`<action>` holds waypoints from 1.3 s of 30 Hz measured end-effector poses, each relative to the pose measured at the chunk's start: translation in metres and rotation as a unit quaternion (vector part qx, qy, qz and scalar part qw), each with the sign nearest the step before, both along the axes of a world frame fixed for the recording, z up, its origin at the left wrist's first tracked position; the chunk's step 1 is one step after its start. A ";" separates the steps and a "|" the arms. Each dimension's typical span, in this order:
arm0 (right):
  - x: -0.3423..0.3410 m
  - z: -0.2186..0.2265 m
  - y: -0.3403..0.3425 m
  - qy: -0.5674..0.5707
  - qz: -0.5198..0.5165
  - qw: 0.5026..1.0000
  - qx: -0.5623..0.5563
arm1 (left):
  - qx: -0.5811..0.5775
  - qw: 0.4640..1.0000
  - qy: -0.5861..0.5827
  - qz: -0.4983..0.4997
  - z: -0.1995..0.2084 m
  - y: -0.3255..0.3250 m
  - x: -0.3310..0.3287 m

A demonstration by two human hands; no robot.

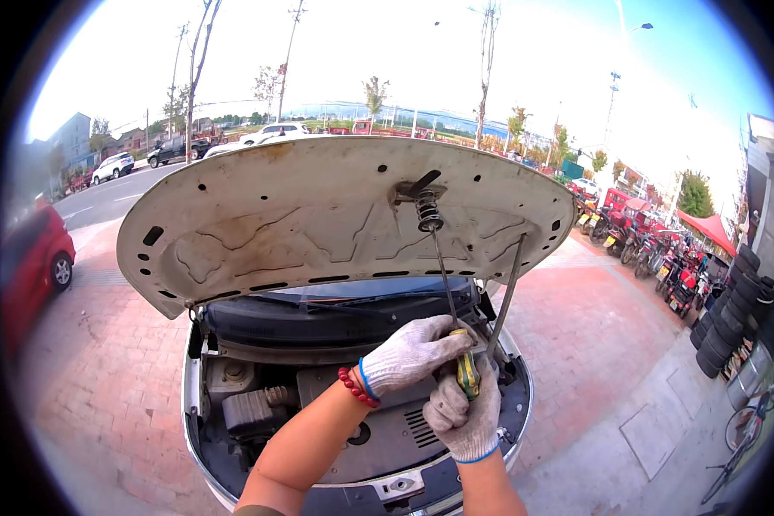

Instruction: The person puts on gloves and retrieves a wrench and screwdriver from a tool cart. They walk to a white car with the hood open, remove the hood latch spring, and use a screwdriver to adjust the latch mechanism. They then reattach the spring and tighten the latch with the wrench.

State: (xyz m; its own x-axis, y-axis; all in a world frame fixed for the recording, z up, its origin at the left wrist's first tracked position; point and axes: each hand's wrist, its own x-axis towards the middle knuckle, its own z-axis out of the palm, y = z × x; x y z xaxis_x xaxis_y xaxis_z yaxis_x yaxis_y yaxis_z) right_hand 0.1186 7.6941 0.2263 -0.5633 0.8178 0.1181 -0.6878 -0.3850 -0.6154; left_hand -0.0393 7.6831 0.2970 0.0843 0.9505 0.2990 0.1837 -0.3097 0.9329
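Note:
Both of my hands wear white knit gloves with blue cuffs. My right hand is closed round the yellow-and-green handle of a long screwdriver. At the top of that handle, my left hand grips with its thumb across and fingers bent; its fingertips are partly hidden. The thin metal shaft runs upward to the lower end of the spring-loaded latch under the raised car hood. Whether the tip sits in the latch's screw cannot be made out. A red bead bracelet circles my left wrist.
A prop rod holds the hood up, just right of my hands. Below lies the engine bay with a dark engine cover. A red car stands left; motorcycles, stacked tires and a bicycle stand right.

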 end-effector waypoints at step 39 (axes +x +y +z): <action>-0.008 0.029 -0.022 -0.148 -0.285 0.926 0.199 | -0.019 0.999 0.006 0.040 0.022 -0.015 0.014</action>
